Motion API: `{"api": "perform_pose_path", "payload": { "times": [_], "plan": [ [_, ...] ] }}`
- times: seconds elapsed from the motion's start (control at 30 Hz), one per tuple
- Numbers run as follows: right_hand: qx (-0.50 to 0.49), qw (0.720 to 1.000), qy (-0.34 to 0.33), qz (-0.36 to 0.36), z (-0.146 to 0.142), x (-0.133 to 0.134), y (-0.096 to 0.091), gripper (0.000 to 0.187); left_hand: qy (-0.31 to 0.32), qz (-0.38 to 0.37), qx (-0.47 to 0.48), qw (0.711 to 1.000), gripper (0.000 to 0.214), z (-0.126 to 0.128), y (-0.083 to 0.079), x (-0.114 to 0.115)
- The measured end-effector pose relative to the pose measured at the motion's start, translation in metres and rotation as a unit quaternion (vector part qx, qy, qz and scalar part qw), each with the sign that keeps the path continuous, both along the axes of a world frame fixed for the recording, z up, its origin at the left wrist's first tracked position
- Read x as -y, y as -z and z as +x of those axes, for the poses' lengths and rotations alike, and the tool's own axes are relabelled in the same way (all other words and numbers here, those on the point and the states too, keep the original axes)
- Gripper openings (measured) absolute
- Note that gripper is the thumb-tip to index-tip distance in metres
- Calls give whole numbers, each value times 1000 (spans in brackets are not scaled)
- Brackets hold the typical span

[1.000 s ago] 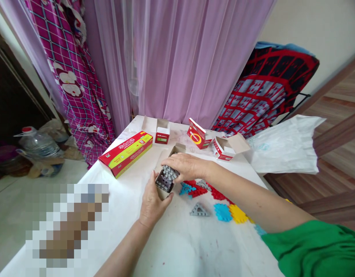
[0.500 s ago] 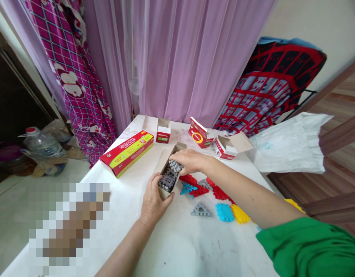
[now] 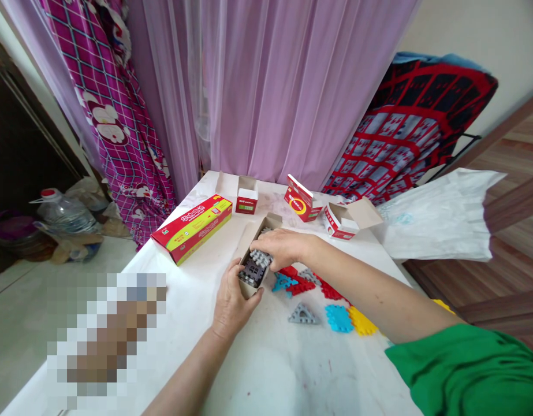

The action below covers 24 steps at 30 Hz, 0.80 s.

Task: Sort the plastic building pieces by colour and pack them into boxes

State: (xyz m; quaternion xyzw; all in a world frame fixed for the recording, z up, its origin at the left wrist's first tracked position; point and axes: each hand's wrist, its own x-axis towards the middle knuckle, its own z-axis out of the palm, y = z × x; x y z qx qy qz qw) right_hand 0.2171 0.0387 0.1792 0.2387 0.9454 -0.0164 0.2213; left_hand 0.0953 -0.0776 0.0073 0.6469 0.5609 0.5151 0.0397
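Observation:
My left hand (image 3: 231, 299) is closed around the near end of a narrow open cardboard box (image 3: 249, 290), fingers on its left side and thumb on the right. Dark grey interlocking plastic tiles (image 3: 252, 270) lie inside it. Over the box's opening, my right hand (image 3: 283, 247) pinches light grey toothed tiles (image 3: 260, 258), with its fingertips partly hidden. On the table to the right are red tiles (image 3: 301, 285), a blue triangular tile (image 3: 284, 282), a grey triangular tile (image 3: 303, 314), a blue tile (image 3: 339, 318) and a yellow tile (image 3: 362, 321).
A long red and yellow box (image 3: 192, 228) lies at the left of the white table (image 3: 179, 346). Three small red and white boxes stand at the back, including an open one (image 3: 246, 199). A white plastic bag (image 3: 439, 216) hangs by the right edge.
My right hand has shifted slightly toward the near end of the box, and the light grey tiles sit lower and left in its fingers. My left hand keeps its hold.

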Motion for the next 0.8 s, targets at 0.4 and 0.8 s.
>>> {"api": "perform_pose_path", "payload": {
  "times": [0.4, 0.8],
  "plan": [
    [21, 999, -6, 26, -5, 1, 2, 63, -1, 0, 0, 1000, 63, 0, 0, 0],
    [-41, 995, 65, 63, 3, 11, 11, 27, -3, -1, -3, 1000, 61, 0, 1, 1]
  ]
}}
